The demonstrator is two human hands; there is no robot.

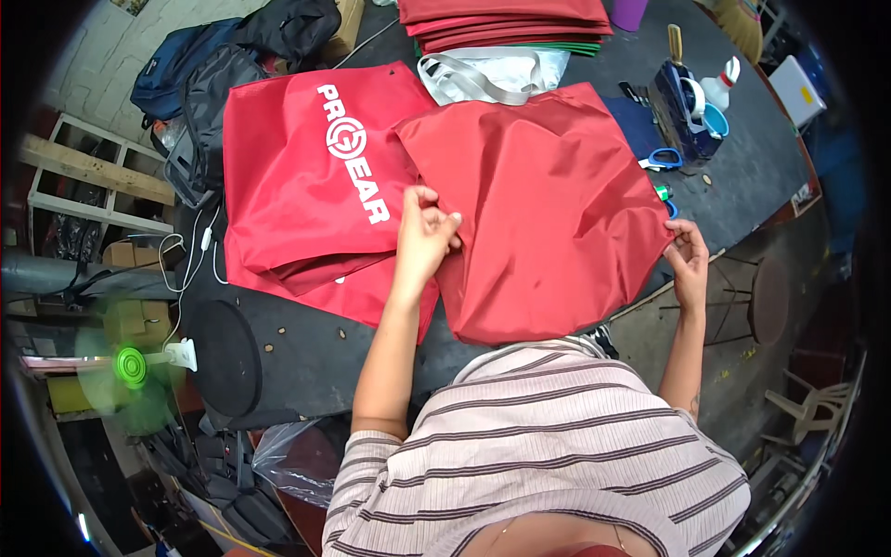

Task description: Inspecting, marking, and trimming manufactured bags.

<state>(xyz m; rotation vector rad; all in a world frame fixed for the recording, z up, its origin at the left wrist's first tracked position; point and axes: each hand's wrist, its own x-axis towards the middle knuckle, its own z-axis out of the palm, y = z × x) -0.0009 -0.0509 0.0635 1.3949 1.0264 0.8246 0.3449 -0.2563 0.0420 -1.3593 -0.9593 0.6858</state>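
A plain red cloth bag (557,213) lies creased across the dark table, right in front of me. My left hand (429,232) is at its left edge, with fingers curled against the cloth. At the opposite edge, my right hand (687,252) pinches the cloth between thumb and fingers. Partly under the plain bag's left side is another red bag (288,176) with large white lettering and a round emblem. Beyond them sits a silvery-white piece with a grey strap (506,91).
A stack of folded red cloth (506,11) stands at the far edge. Blue-handled scissors (662,160), a dark tool holder (682,111) and a spray bottle (721,85) are at the right. Backpacks (218,93) and a green fan (132,368) are on the left.
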